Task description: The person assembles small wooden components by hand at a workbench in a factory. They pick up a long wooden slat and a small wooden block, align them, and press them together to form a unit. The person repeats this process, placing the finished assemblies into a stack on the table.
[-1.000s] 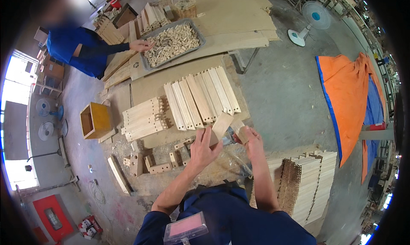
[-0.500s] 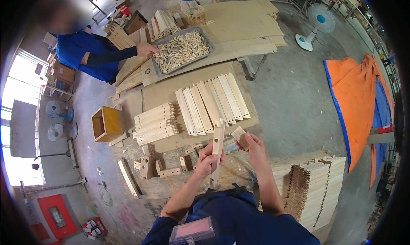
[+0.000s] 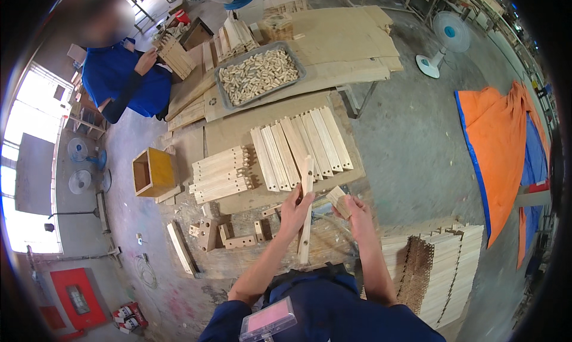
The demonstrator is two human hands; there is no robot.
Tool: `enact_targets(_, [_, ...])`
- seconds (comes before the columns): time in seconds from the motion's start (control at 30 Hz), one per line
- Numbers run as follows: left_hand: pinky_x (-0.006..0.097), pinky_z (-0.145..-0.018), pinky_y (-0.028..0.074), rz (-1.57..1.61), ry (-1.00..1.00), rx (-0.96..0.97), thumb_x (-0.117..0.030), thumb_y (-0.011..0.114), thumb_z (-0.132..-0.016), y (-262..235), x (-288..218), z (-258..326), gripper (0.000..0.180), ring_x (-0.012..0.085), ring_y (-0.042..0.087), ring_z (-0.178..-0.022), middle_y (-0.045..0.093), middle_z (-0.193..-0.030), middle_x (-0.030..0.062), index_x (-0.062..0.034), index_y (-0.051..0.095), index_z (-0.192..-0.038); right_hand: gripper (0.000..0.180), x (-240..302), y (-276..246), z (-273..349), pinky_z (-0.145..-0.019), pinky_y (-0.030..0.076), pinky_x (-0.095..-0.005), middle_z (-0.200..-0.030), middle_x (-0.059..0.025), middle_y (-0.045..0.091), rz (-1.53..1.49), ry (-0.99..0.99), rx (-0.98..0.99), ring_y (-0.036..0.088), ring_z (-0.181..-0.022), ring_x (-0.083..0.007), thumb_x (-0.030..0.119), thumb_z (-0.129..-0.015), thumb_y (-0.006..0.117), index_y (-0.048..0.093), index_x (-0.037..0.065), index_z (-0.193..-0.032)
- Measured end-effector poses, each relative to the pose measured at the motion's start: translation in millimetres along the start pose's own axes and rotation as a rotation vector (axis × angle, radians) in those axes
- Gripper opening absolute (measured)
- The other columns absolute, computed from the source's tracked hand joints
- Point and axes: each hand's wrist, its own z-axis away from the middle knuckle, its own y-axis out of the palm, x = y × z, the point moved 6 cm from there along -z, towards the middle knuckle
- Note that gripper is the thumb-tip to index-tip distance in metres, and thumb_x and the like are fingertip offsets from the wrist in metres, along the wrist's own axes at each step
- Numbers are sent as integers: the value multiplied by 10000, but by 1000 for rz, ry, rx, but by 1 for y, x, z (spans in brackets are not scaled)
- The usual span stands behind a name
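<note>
Workshop bench point(image 3: 238, 130), left hand point(image 3: 296, 209) clamped on long wooden slat point(image 3: 306, 211), right hand point(image 3: 356, 211) gripping small wooden block point(image 3: 336, 196)

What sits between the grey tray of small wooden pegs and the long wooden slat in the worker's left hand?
In the head view, a row of flat pale wooden slats lies side by side on the cardboard-covered table.

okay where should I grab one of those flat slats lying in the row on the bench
Take a slat from the row by its near end, coming from above on the person's side. They lie flat, side by side and touching, so the long edges are blocked; the near ends sit free toward the left hand.
</note>
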Motion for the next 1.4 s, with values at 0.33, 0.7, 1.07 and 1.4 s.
enact_targets(0.33, [509,-722,532,-753,180,-134,-331,661,-848,52,-22,-178,598,453,658,-848,605,-987,289,-19,452,-1314,349,-1,-66,8,-795,567,-365,-1009,-140,696,-9,-28,-205,704,-889,-241,297,-1017,552,631,-26,-1123])
enact_targets(0.7, [485,-771,553,-911,258,-320,-241,624,-905,31,2,-231,428,398,647,-966,516,-1248,209,10,514,-1234,343,5,-120,13,-802,575,-407,-1061,-156,677,-108,-77,-345,697,-910,-281,292,-1008,577,617,-30,-1121])
enact_targets(1.07, [438,-922,443,-1064,455,-626,-222,719,-812,-219,53,-70,306,324,548,-1086,589,-1096,127,-63,620,-1053,336,-4,-84,3,-764,584,-371,-1010,-161,686,-42,0,-302,692,-891,-274,272,-1003,592,616,-43,-1118])
enact_targets(1.4, [431,-950,454,-1387,442,-49,-93,633,-816,-258,77,-63,347,308,579,-1067,605,-1057,101,-114,613,-1161,336,-15,-42,36,-759,589,-378,-1019,-169,692,36,-54,-214,705,-901,-292,267,-999,599,616,-50,-1108])
